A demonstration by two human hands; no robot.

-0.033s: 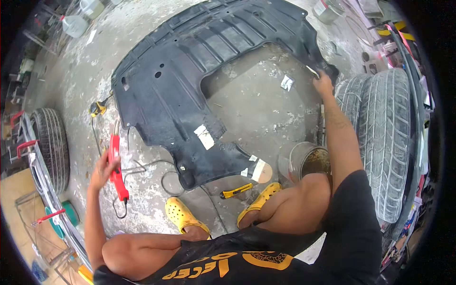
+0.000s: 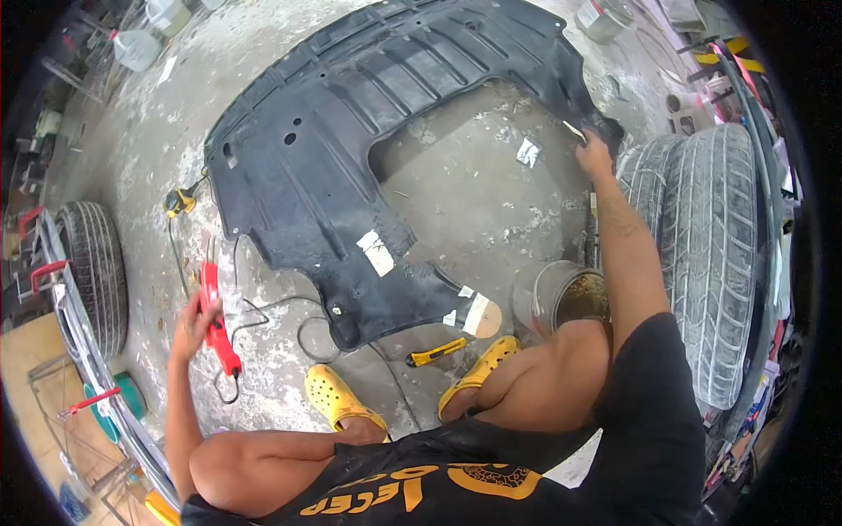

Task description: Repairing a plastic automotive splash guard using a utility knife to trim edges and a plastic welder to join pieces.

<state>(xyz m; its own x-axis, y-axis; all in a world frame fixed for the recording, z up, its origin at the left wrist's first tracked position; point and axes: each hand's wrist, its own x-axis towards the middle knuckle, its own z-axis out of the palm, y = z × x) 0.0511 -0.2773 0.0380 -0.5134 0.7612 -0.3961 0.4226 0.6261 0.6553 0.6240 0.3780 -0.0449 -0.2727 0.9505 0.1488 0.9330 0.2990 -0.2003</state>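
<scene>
In my left hand (image 2: 190, 328) is a red corded tool (image 2: 216, 320) with two thin metal prongs at its far end, the fingers wrapped round its body. It is held left of a large black plastic car undertray (image 2: 333, 167) that lies across the floor. My right hand (image 2: 595, 156) is closed at the undertray's far right end, with a thin pale strip (image 2: 575, 132) sticking out from the fingers. A white patch (image 2: 376, 253) and pale tape (image 2: 476, 316) sit on the undertray's near arm.
A yellow utility knife (image 2: 436, 352) lies between my yellow clogs. Beside my right knee stands a bucket (image 2: 561, 294); tyres (image 2: 712, 263) line the right side, and another tyre (image 2: 93, 272) the left. A yellow-black power tool (image 2: 181, 202) and cables lie on the floor.
My left hand and the red tool have come slightly nearer to me, and the tool has tilted a little. My right hand stays by the undertray's end.
</scene>
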